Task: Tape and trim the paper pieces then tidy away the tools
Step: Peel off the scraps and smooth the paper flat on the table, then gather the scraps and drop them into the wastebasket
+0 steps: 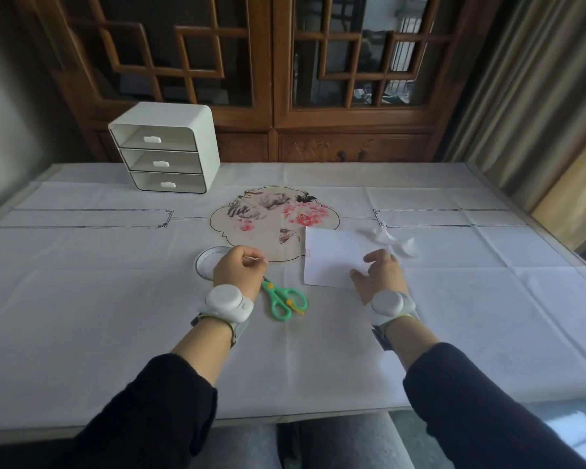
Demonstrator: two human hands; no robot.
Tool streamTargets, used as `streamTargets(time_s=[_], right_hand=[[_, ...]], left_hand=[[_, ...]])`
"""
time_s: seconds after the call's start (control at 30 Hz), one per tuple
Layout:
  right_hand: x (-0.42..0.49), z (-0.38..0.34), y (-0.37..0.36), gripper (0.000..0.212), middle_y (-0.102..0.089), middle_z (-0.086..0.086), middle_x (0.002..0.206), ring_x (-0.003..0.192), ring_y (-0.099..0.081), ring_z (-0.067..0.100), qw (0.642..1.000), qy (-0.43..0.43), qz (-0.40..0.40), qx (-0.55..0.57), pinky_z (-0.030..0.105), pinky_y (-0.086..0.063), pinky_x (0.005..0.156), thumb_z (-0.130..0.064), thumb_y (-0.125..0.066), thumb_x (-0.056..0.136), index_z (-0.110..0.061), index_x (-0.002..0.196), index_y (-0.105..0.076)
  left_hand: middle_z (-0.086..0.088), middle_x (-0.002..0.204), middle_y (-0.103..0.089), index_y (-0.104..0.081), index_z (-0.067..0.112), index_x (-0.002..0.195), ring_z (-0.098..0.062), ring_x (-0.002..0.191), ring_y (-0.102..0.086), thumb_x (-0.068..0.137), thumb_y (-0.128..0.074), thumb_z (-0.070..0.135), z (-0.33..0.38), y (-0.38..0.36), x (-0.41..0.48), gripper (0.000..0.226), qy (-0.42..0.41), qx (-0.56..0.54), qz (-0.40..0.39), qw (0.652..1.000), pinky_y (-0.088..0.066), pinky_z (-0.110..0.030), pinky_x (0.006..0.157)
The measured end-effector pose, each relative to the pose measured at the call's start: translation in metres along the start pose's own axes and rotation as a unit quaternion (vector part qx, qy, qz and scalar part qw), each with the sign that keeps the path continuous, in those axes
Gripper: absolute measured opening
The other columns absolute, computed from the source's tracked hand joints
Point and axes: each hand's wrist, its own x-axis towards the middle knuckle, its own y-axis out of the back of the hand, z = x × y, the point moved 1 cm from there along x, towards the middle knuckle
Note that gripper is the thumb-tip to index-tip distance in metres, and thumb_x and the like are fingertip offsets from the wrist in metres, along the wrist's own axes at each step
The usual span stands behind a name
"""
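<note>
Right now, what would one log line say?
left hand curled at tape roll, hold unclear | right hand resting on paper | scissors lying on table

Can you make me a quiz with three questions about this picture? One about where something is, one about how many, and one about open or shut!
1. Where are the green scissors?
A) Inside a drawer
B) On the tablecloth, beside the left hand
C) On top of the white paper

2. How many drawers does the white drawer box have?
A) Two
B) Three
C) Five

3. How are the drawers?
A) All shut
B) The top one is pulled out
C) All pulled out

Answers:
1 B: the scissors lie on the cloth, with their handles just right of the left wrist.
2 B: three handles sit one above another.
3 A: every drawer front sits back inside the box.
</note>
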Motion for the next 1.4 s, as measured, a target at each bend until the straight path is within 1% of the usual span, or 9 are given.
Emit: streamTargets(time_s=[0.3, 0.4, 0.67, 0.9, 1.03, 1.13, 1.23, 1.3, 1.4], right_hand=[[0.027, 0.013, 0.035, 0.036, -0.043, 0.008, 0.128, 0.083, -0.059, 0.029, 0.993, -0.021, 0.098, 0.058, 0.031, -0.044, 0.072, -0.021, -0.061, 0.087, -0.014, 0.121, -0.049], [0.043, 0.023, 0.045, 0.040, -0.041, 0.009, 0.130, 0.091, -0.061, 0.032, 0.989, -0.048, 0.122, 0.068, 0.031, -0.044, 0.074, -0.020, -0.063, 0.085, -0.015, 0.121, -0.048], [0.070, 0.043, 0.048, 0.036, -0.043, 0.008, 0.130, 0.103, -0.060, 0.031, 0.993, -0.091, 0.068, 0.035, 0.031, -0.043, 0.080, -0.026, -0.058, 0.087, -0.016, 0.121, -0.051], [0.085, 0.057, 0.052, 0.023, -0.057, 0.008, 0.116, 0.091, -0.058, 0.030, 0.994, -0.083, 0.064, 0.035, 0.025, -0.033, 0.069, -0.022, -0.045, 0.093, -0.014, 0.105, -0.063], [0.090, 0.063, 0.053, 0.023, -0.061, 0.008, 0.117, 0.094, -0.058, 0.027, 0.989, -0.095, 0.080, 0.083, 0.025, -0.036, 0.075, -0.025, -0.045, 0.096, -0.013, 0.110, -0.059], [0.090, 0.062, 0.055, 0.024, -0.061, 0.008, 0.117, 0.102, -0.059, 0.029, 0.987, -0.088, 0.086, 0.106, 0.027, -0.040, 0.077, -0.026, -0.047, 0.096, -0.011, 0.112, -0.059], [0.094, 0.063, 0.054, 0.021, -0.062, 0.007, 0.107, 0.093, -0.058, 0.028, 0.986, -0.084, 0.088, 0.113, 0.026, -0.041, 0.072, -0.025, -0.047, 0.096, -0.011, 0.105, -0.060], [0.097, 0.065, 0.055, 0.020, -0.059, 0.005, 0.095, 0.080, -0.053, 0.024, 0.988, -0.076, 0.088, 0.097, 0.023, -0.035, 0.063, -0.025, -0.047, 0.095, -0.011, 0.097, -0.061], [0.095, 0.064, 0.057, 0.024, -0.056, 0.000, 0.090, 0.080, -0.051, 0.021, 0.985, -0.075, 0.104, 0.114, 0.022, -0.033, 0.068, -0.025, -0.050, 0.095, -0.005, 0.102, -0.062]], left_hand=[[0.001, 0.082, -0.066, -0.063, 0.020, 0.087, -0.024, 0.078, -0.064, 0.084, -0.057, 0.016, 0.028, -0.041, 0.008, 0.008, -0.063, 0.049, -0.030, 0.996, -0.047, -0.027, 0.069], [0.002, 0.083, -0.064, -0.064, 0.016, 0.093, -0.018, 0.077, -0.058, 0.083, -0.058, 0.013, 0.044, -0.070, 0.014, 0.011, -0.092, 0.046, -0.056, 0.993, -0.044, -0.025, 0.071], [-0.005, 0.117, -0.058, -0.060, 0.013, 0.109, -0.023, 0.090, -0.057, 0.083, -0.060, 0.008, 0.067, -0.143, 0.024, 0.026, -0.192, 0.096, -0.163, 0.963, -0.034, -0.013, 0.075], [-0.002, 0.135, -0.049, -0.058, 0.014, 0.122, -0.022, 0.110, -0.055, 0.084, -0.057, 0.000, 0.082, -0.193, 0.031, 0.041, -0.260, 0.160, -0.254, 0.918, -0.042, -0.027, 0.095], [0.001, 0.146, -0.039, -0.055, 0.016, 0.127, -0.021, 0.118, -0.054, 0.086, -0.049, -0.002, 0.085, -0.210, 0.034, 0.046, -0.251, 0.219, -0.304, 0.892, -0.032, -0.016, 0.091], [-0.002, 0.143, -0.043, -0.053, 0.017, 0.130, -0.022, 0.124, -0.050, 0.085, -0.051, 0.011, 0.086, -0.215, 0.036, 0.046, -0.220, 0.276, -0.322, 0.878, -0.033, -0.022, 0.100], [-0.015, 0.122, -0.056, -0.066, 0.009, 0.111, -0.030, 0.110, -0.056, 0.068, -0.041, 0.026, 0.085, -0.215, 0.035, 0.053, -0.207, 0.267, -0.319, 0.886, -0.044, -0.034, 0.095], [-0.017, 0.114, -0.058, -0.070, 0.008, 0.105, -0.031, 0.106, -0.056, 0.075, -0.046, 0.025, 0.081, -0.215, 0.035, 0.042, -0.213, 0.265, -0.297, 0.892, -0.044, -0.033, 0.091], [-0.017, 0.108, -0.060, -0.072, 0.007, 0.101, -0.032, 0.102, -0.058, 0.083, -0.058, 0.006, 0.073, -0.215, 0.037, 0.022, -0.234, 0.245, -0.244, 0.908, -0.044, -0.030, 0.085]])
